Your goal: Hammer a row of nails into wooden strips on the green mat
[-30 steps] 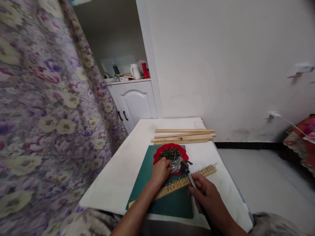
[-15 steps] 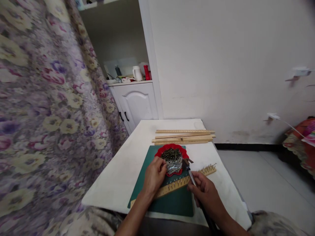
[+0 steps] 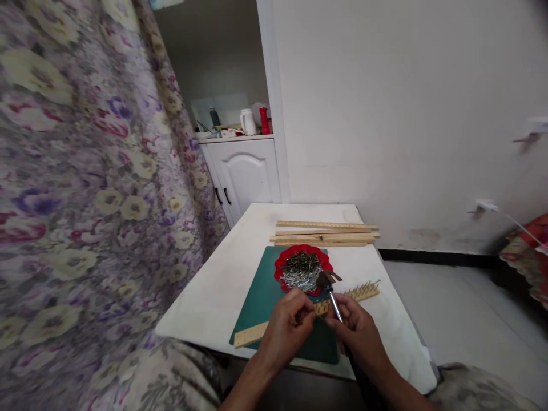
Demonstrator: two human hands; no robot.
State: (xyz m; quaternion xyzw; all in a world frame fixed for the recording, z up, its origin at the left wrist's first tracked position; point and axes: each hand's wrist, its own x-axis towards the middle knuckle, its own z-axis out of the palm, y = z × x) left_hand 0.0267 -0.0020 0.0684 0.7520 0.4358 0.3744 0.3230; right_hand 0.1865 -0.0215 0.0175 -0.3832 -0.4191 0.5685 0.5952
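My right hand point(image 3: 357, 326) is wrapped round the shaft of a claw hammer point(image 3: 335, 306), its dark head pointing away from me beside the dish. My left hand point(image 3: 290, 322) is closed in a pinch close to my right fingertips, with a thin nail point(image 3: 319, 317) showing faintly between the hands. Under both hands a wooden strip point(image 3: 252, 334) lies slantwise; many nails stand in its right part, and small marks dot its left end. Just beyond the hands, a red scalloped dish point(image 3: 280, 264) holds a heap of loose nails point(image 3: 302, 273), dark at the back and silvery in front.
A green cutting mat point(image 3: 257, 302) lies beneath the dish and part of the strip, on a table with a white cover point(image 3: 205, 297). Several wooden strips point(image 3: 325, 238) are laid at the table's far side. A floral curtain point(image 3: 107, 200) hangs on the left, and a wall stands behind.
My left hand has moved from the dish's edge toward me and right, to beside my right hand. The hammer stays in my right hand. The view has shifted slightly.
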